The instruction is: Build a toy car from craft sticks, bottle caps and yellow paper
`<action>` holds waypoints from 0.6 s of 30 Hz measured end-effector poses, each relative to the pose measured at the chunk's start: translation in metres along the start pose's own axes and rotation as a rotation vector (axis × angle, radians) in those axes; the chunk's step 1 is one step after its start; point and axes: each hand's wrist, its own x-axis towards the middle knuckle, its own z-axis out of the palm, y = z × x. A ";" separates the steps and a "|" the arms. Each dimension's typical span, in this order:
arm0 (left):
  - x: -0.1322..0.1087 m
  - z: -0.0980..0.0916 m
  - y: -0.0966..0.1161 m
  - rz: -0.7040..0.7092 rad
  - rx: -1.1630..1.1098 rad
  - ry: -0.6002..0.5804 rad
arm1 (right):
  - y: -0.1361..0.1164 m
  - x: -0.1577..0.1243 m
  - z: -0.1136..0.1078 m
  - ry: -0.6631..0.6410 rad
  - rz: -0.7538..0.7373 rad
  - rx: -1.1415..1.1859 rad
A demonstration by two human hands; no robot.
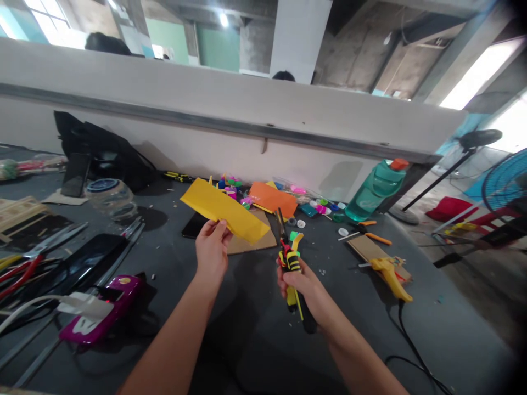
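Observation:
My left hand (212, 252) pinches the end of a long strip of yellow card (224, 211), which slants up and away over the table. My right hand (298, 288) is closed around a tool with black-and-yellow striped handles (293, 263), probably scissors, with its thin dark blades pointing up. The strip and the blades are apart. Below and between them lies a piece of brown cardboard (251, 241), with an orange paper sheet (272, 198) just beyond it.
Colourful plastic bits (230, 189) and bottle caps lie along a low wall (206, 109). To the right are a green water bottle (374, 192) and a yellow glue gun (389, 277) on cardboard. On the left are red-handled pliers (20, 274) and a magenta power strip (101, 307). A person's head (107, 44) shows behind the wall.

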 end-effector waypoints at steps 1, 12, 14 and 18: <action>0.000 0.000 0.000 0.007 0.042 -0.013 | -0.001 0.001 -0.002 0.010 -0.004 0.034; 0.006 -0.004 0.001 0.076 0.543 -0.116 | -0.014 -0.004 -0.009 -0.039 0.028 0.036; 0.003 -0.002 0.004 0.089 0.566 -0.104 | -0.014 -0.006 -0.009 -0.066 0.055 -0.026; -0.005 0.002 0.011 0.218 0.713 -0.102 | -0.012 -0.015 -0.006 -0.116 0.048 -0.276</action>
